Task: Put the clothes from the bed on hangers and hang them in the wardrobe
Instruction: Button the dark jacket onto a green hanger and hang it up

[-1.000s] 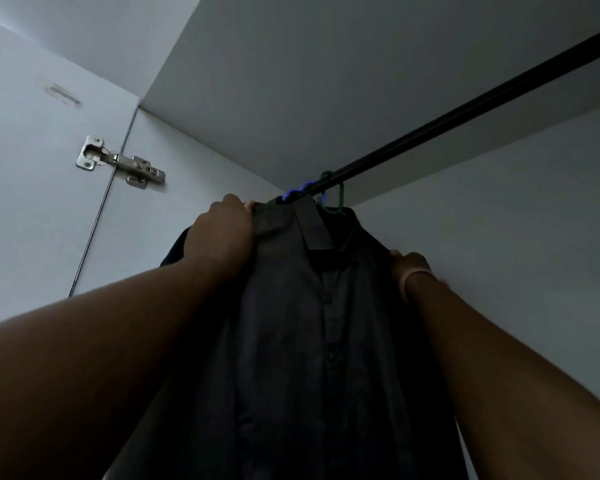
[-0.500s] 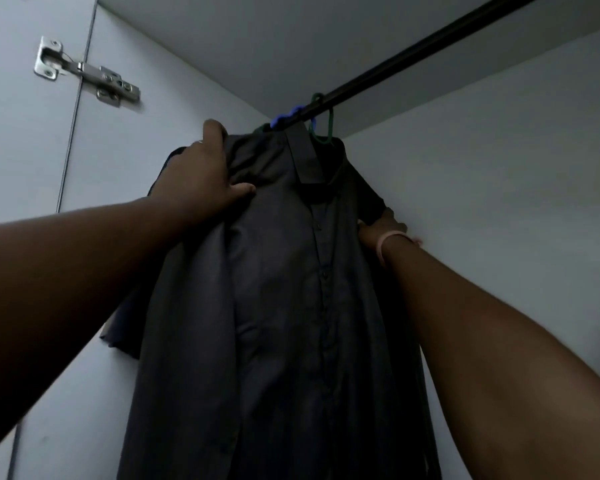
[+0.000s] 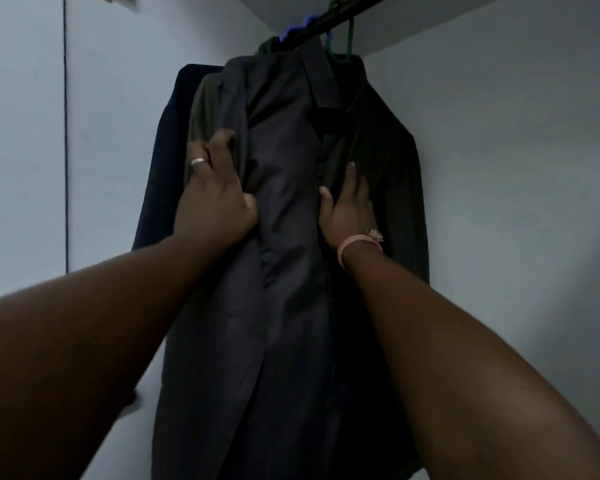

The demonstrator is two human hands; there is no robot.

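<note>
A dark grey button shirt [image 3: 284, 237] hangs on a green hanger [image 3: 351, 36] from the black wardrobe rod [image 3: 347, 13]. My left hand [image 3: 215, 192], with a ring on one finger, grips the shirt's left front panel just below the shoulder, its fingers curled into the fabric and its thumb pressing on the cloth. My right hand [image 3: 347, 206], with a pink band at the wrist, lies on the right front panel beside the button placket with its fingers straight and pointing up. Both forearms reach up from the lower corners.
Behind the shirt hang an olive garment [image 3: 201, 109] and a dark navy garment [image 3: 163, 150], with a blue hanger hook [image 3: 300, 27] on the rod. The white side wall [image 3: 118, 116] is on the left and the white back wall [image 3: 499, 150] on the right.
Both hands have slid down from the shirt's shoulders to its chest. The right hand has come from behind the shirt onto its front. The view has tilted lower.
</note>
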